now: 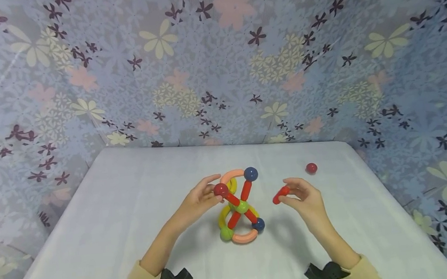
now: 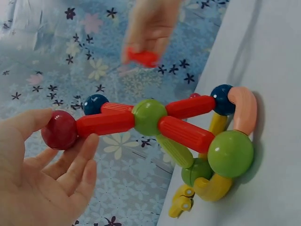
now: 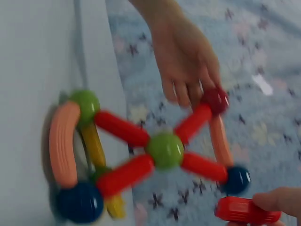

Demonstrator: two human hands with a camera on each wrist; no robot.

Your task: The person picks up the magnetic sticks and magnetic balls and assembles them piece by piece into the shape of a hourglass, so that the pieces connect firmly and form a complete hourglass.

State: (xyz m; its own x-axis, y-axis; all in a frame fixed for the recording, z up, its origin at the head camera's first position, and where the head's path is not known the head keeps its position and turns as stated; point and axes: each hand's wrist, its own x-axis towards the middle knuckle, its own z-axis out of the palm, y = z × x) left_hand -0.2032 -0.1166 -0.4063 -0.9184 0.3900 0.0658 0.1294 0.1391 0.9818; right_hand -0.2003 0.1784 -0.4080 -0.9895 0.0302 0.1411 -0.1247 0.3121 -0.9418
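A toy frame of balls and rods stands on the table, with a green ball (image 1: 242,207) at its middle and red rods crossing there. My left hand (image 1: 200,200) pinches the dark red ball (image 2: 59,130) at its upper left corner, thumb and fingers on either side. A blue ball (image 1: 251,174) forms the upper right corner, joined by a curved salmon rod (image 1: 232,174) to the red ball. Below, another blue ball (image 1: 258,224) and a green ball (image 1: 227,233) flank a second curved salmon rod (image 1: 245,237). To the right, my right hand (image 1: 302,197) pinches a short red rod (image 3: 244,210), apart from the frame.
A loose red ball (image 1: 311,168) lies at the table's back right. Yellow pieces (image 2: 181,201) lie behind the frame. The white table (image 1: 139,178) meets a flowered cloth backdrop (image 1: 217,69) at its far edge.
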